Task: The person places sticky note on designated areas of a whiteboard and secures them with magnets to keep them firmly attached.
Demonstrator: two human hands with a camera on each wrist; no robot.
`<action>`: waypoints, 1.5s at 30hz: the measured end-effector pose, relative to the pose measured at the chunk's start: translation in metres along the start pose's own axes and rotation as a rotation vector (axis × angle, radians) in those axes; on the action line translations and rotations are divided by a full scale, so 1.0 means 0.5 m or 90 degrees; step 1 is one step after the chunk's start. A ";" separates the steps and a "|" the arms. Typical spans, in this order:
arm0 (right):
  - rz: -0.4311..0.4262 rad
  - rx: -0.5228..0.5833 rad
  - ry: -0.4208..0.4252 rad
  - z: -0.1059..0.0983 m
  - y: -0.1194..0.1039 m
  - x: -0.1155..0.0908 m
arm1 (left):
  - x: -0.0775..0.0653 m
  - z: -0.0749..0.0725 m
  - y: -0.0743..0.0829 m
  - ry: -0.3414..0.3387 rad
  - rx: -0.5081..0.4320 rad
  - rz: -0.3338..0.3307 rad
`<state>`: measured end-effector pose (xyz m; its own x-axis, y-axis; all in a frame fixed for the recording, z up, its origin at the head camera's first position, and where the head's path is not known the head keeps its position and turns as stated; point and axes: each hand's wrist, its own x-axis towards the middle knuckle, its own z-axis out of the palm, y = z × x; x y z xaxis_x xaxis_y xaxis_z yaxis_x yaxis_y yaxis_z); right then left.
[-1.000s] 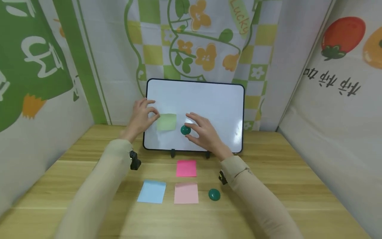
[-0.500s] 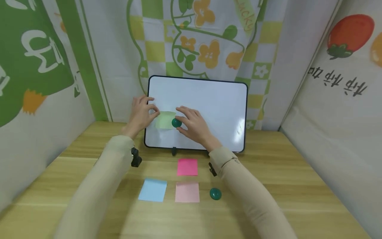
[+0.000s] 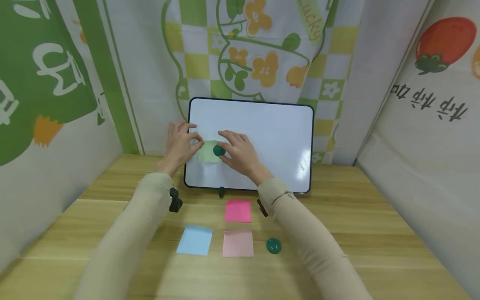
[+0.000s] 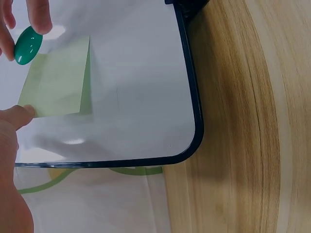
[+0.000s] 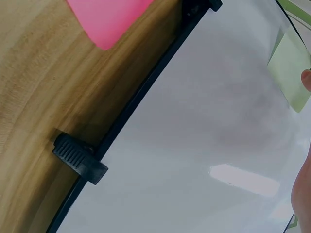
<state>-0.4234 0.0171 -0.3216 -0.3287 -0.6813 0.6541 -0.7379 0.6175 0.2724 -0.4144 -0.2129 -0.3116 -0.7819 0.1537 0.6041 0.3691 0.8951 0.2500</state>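
Observation:
A light green sticky note (image 3: 206, 156) lies against the lower left of the whiteboard (image 3: 270, 137). My left hand (image 3: 179, 146) pinches its upper left corner between thumb and index finger. In the left wrist view the bottom edge of the green note (image 4: 60, 82) lifts off the board. My right hand (image 3: 243, 155) holds a glossy dark green round magnet (image 3: 218, 151) between thumb and fingertips, over the note's right side. The left wrist view shows the magnet (image 4: 28, 45) tilted on edge at the note's upper right corner.
On the wooden table (image 3: 150, 271) lie a blue note (image 3: 195, 240), a pale pink note (image 3: 238, 243), a bright pink note (image 3: 238, 211) and a second green magnet (image 3: 273, 246). Black feet (image 5: 80, 158) support the board's lower edge. Printed curtains (image 3: 142, 75) surround the table.
My right hand has moved left and slightly up with the magnet, from bare board to over the green note. The left hand keeps its hold on the note's corner.

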 end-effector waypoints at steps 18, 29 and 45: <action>0.058 -0.058 -0.040 0.053 -0.018 0.017 | -0.029 0.027 -0.017 0.016 0.010 0.003; 0.077 -0.068 -0.051 0.056 -0.018 0.043 | -0.018 0.033 -0.014 0.008 0.040 0.000; 0.080 -0.059 -0.088 0.075 -0.028 0.084 | -0.036 0.029 -0.043 0.078 0.034 0.010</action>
<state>-0.4488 -0.0349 -0.3244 -0.4973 -0.6396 0.5862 -0.6308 0.7304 0.2619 -0.4156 -0.2286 -0.3387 -0.7083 0.1183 0.6959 0.3508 0.9145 0.2015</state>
